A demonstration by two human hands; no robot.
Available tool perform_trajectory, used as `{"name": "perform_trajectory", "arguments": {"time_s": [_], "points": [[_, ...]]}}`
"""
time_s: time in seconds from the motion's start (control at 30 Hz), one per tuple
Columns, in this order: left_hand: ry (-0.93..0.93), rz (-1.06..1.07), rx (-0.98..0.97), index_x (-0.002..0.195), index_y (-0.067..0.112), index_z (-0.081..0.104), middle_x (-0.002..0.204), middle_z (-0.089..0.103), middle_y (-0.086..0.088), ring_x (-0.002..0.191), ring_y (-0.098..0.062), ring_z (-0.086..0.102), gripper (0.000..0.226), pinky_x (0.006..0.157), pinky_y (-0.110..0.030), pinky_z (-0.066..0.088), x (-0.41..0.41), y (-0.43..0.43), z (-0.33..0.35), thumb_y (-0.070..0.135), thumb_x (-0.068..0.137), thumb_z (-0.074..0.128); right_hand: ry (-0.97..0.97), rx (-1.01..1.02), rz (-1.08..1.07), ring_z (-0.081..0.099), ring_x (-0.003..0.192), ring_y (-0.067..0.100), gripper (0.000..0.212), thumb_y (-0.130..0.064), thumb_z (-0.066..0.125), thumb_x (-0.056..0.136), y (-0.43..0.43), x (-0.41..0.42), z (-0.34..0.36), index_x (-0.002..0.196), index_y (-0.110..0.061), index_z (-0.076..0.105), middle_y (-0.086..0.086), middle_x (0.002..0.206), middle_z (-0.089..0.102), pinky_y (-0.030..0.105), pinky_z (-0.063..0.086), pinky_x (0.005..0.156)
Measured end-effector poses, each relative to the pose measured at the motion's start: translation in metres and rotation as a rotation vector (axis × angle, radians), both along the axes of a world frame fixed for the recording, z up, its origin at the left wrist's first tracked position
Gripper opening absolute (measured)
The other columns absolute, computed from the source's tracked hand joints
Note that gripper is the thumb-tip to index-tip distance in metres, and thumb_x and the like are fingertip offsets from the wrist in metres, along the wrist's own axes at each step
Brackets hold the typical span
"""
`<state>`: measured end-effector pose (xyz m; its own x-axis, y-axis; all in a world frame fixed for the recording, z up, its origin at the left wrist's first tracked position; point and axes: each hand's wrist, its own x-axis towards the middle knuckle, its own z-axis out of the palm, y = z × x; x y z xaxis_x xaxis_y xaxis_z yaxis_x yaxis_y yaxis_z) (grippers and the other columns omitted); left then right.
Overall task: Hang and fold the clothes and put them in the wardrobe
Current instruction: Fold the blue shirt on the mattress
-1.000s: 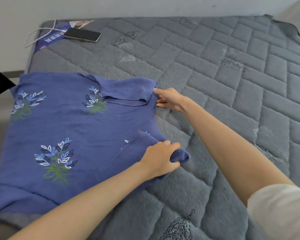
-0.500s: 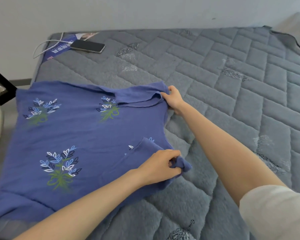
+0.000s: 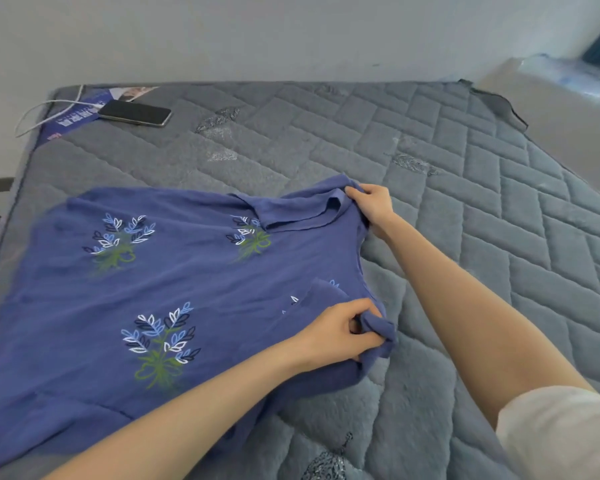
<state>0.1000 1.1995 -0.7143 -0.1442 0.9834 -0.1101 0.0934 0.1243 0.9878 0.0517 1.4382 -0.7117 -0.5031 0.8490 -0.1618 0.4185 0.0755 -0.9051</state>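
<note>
On the grey quilted bed (image 3: 465, 202) a blue flower-print shirt (image 3: 187, 278) lies spread toward the left, its near sleeve bunched in the clenched left grip (image 3: 340, 336), its far sleeve pinched by the right grip (image 3: 374, 209), a phone (image 3: 134, 113) well apart.

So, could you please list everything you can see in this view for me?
shirt: one, blue with leaf-sprig prints, spread on the left part of the mattress
mattress: one, grey, quilted, under everything
phone: one, black, far left corner of the mattress
leaflet: one, blue with white lettering, partly under the phone
cable: one, white, looping off that corner
white sleeve: one, on the right upper arm, bottom right
left hand: one, grips the shirt's near shoulder
right hand: one, grips the shirt's far shoulder
</note>
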Motion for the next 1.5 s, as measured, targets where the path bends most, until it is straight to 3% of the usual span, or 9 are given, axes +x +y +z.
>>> {"name": "perform_trajectory", "arguments": {"time_s": [0.13, 0.33, 0.57, 0.7, 0.87, 1.1, 1.23, 1.4, 1.5], "points": [[-0.012, 0.091, -0.051, 0.077, 0.019, 0.051, 0.057, 0.05, 0.012, 0.059, -0.007, 0.047, 0.022, 0.062, -0.03, 0.05, -0.014, -0.021, 0.005, -0.002, 0.081, 0.056, 0.123, -0.129, -0.015, 0.05, 0.069, 0.018, 0.024, -0.014, 0.063, 0.086, -0.023, -0.013, 0.008, 0.085, 0.01, 0.067, 0.008, 0.075, 0.055, 0.03, 0.041, 0.064], [-0.062, 0.223, -0.154, 0.077, 0.013, 0.049, 0.066, 0.05, 0.001, 0.061, -0.006, 0.052, 0.02, 0.064, -0.025, 0.057, -0.055, -0.077, 0.019, -0.006, 0.082, 0.053, 0.131, -0.186, 0.013, 0.038, 0.041, 0.005, 0.041, -0.006, 0.06, 0.087, -0.071, -0.06, 0.016, 0.051, -0.014, 0.043, -0.011, 0.035, 0.041, 0.022, 0.031, 0.047], [-0.115, 0.307, -0.282, 0.074, 0.013, 0.048, 0.058, 0.052, 0.007, 0.059, -0.003, 0.053, 0.021, 0.076, -0.027, 0.057, -0.096, -0.155, 0.013, -0.006, 0.082, 0.054, 0.076, -0.224, 0.075, 0.046, 0.062, 0.018, 0.021, -0.01, 0.058, 0.09, -0.141, -0.11, 0.022, 0.07, -0.004, 0.061, 0.006, 0.067, 0.052, 0.029, 0.037, 0.062], [-0.112, 0.343, -0.362, 0.072, 0.014, 0.047, 0.057, 0.049, 0.007, 0.062, -0.005, 0.053, 0.02, 0.082, -0.031, 0.057, -0.115, -0.197, 0.001, -0.003, 0.079, 0.057, 0.01, -0.229, 0.139, 0.044, 0.067, 0.02, 0.032, -0.012, 0.056, 0.091, -0.176, -0.146, 0.011, 0.06, -0.015, 0.047, 0.009, 0.067, 0.048, 0.031, 0.034, 0.065], [-0.008, 0.323, -0.444, 0.069, 0.015, 0.047, 0.058, 0.05, 0.009, 0.056, -0.007, 0.049, 0.02, 0.067, -0.026, 0.055, -0.14, -0.234, -0.014, 0.001, 0.072, 0.061, -0.085, -0.265, 0.224, 0.052, 0.075, 0.022, 0.032, -0.011, 0.055, 0.091, -0.213, -0.18, -0.016, 0.059, -0.012, 0.052, 0.012, 0.066, 0.055, 0.034, 0.044, 0.069], [0.289, 0.178, -0.575, 0.068, 0.023, 0.047, 0.073, 0.055, 0.006, 0.055, -0.012, 0.054, 0.023, 0.058, -0.023, 0.047, -0.164, -0.255, -0.021, 0.009, 0.069, 0.065, -0.085, -0.4, 0.39, 0.054, 0.07, 0.018, 0.025, -0.022, 0.042, 0.101, -0.239, -0.18, -0.014, 0.124, -0.024, 0.05, 0.003, 0.099, 0.056, 0.028, 0.051, 0.064], [0.562, 0.092, -0.711, 0.076, 0.026, 0.041, 0.09, 0.042, 0.006, 0.077, -0.016, 0.048, 0.035, 0.067, -0.029, 0.043, -0.17, -0.247, -0.009, 0.024, 0.065, 0.074, -0.073, -0.197, 0.383, 0.058, 0.07, 0.014, 0.033, -0.013, 0.045, 0.098, -0.222, -0.169, -0.012, 0.129, -0.014, 0.055, 0.001, 0.101, 0.062, 0.023, 0.053, 0.065], [0.507, 0.302, -0.608, 0.119, 0.03, 0.035, 0.116, 0.032, 0.005, 0.11, -0.016, 0.032, 0.072, 0.093, -0.035, 0.043, -0.151, -0.217, 0.003, 0.052, 0.064, 0.075, -0.11, -0.063, 0.404, 0.053, 0.061, 0.01, 0.024, -0.008, 0.042, 0.096, -0.217, -0.128, -0.001, 0.107, -0.016, 0.062, 0.002, 0.09, 0.064, 0.017, 0.047, 0.057], [0.744, 0.277, -0.653, 0.123, 0.025, 0.04, 0.122, 0.04, 0.004, 0.117, -0.023, 0.035, 0.066, 0.094, -0.036, 0.041, -0.145, -0.209, -0.004, 0.055, 0.072, 0.069, -0.152, -0.045, 0.451, 0.052, 0.058, 0.011, 0.018, -0.01, 0.045, 0.097, -0.221, -0.101, 0.002, 0.104, -0.013, 0.061, 0.002, 0.082, 0.061, 0.016, 0.046, 0.051]]}}
